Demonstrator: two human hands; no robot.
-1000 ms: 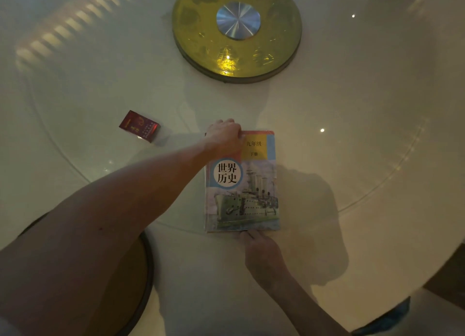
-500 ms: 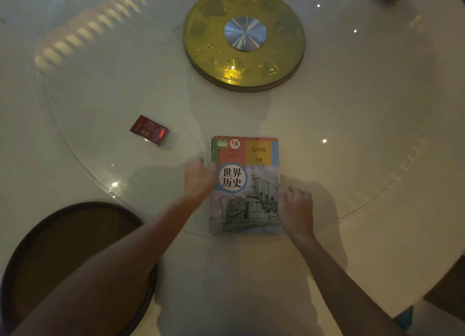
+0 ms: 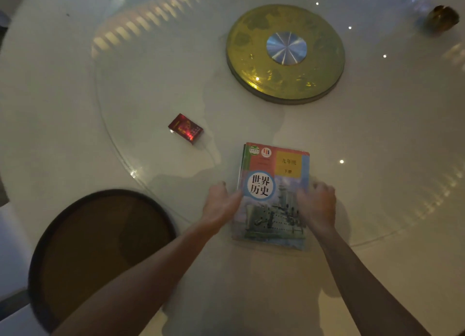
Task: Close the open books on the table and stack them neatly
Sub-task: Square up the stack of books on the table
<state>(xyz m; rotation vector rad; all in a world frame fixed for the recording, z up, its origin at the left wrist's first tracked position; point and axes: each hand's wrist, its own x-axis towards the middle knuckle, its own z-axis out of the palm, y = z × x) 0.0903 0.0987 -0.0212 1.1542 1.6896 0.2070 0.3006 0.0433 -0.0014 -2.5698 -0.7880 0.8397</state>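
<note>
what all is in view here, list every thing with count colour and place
book stack: one closed top book with a warship cover, edges of at least one more under it; multicoloured; near middle of the table
small box: one, red, to the left of and beyond the books
round disc: one, yellow-gold with a silver hub, far centre of the table
glass turntable: one, clear, lying on the table
table: one, pale cream, round
stool: one, brown with a dark rim, lower left beside the table
small object: one, golden-brown, far right; too blurred to name
left hand: against the stack's left edge
right hand: against the stack's right edge
</note>
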